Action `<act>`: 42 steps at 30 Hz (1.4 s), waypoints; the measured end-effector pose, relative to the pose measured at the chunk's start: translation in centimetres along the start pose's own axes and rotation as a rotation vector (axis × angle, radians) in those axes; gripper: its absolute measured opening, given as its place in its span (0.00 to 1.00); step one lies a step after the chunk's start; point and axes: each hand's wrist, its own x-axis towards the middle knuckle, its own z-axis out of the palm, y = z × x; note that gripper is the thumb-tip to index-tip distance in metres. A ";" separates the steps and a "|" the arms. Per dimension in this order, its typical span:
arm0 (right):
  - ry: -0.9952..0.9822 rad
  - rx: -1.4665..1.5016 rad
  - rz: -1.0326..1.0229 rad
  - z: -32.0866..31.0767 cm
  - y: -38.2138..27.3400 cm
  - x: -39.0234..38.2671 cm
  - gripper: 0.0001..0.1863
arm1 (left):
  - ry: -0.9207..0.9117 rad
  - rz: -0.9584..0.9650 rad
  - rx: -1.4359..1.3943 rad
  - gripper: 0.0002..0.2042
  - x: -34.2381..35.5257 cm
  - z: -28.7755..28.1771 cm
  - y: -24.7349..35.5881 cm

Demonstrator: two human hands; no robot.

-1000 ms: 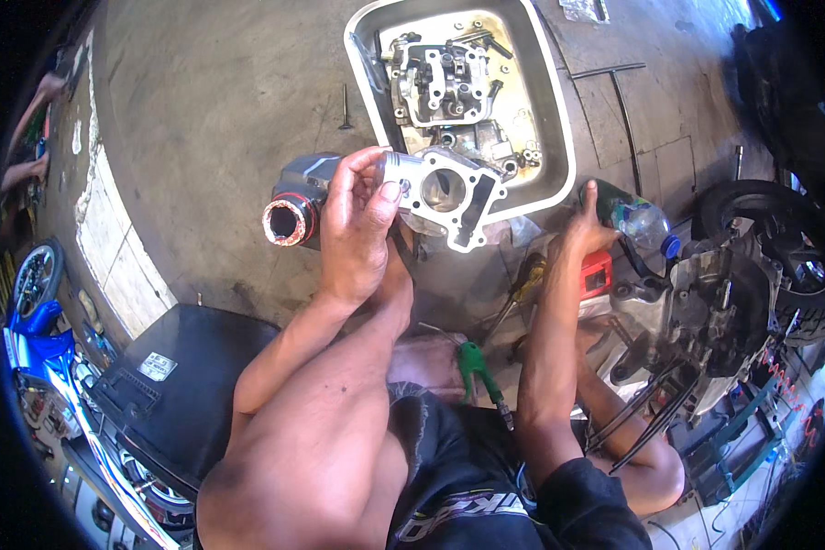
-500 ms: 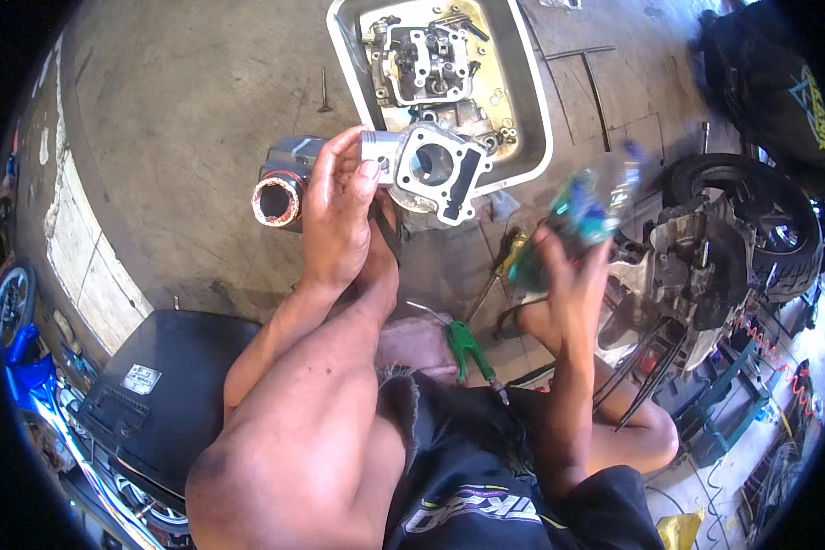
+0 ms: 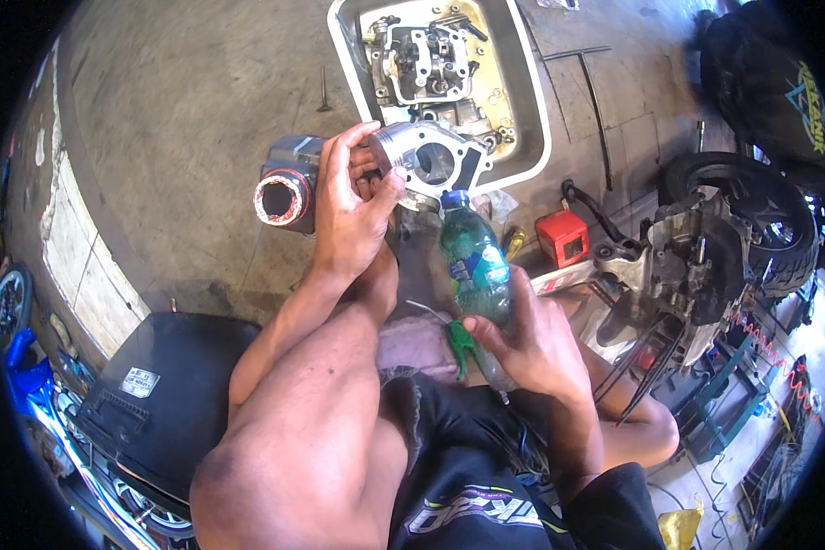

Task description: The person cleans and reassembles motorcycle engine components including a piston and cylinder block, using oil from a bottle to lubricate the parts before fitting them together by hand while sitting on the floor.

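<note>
My left hand [image 3: 353,206] pinches a piston [image 3: 390,154], its ring grooves showing, right beside a silver cylinder block [image 3: 442,160]. The block has one large bore and a dark slot; whether my fingers also bear on it I cannot tell. In my right hand [image 3: 541,344] is a clear plastic bottle [image 3: 475,257] with a blue cap and bluish-green contents. Its cap points away from me and sits just below the block's near edge. A green air blow gun [image 3: 461,348] lies behind the bottle's lower part, by a pinkish cloth [image 3: 417,346].
Beyond the block stands a white-rimmed tray [image 3: 543,110] holding a cylinder head [image 3: 426,64] and small parts. A grey part with a red-ringed opening [image 3: 282,199] is left of my hand. At right are a red box [image 3: 561,236], an engine case [image 3: 678,266] and a tyre [image 3: 793,266].
My right hand has brought the bottle leftward and nearer to me, uncovering the red box. The piston in my left hand has tilted and shifted slightly right, overlapping the block more.
</note>
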 end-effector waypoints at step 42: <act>-0.176 0.797 0.238 -0.9 1.3 -5.2 0.35 | -0.037 -0.063 0.020 0.26 -0.1 0.4 0.8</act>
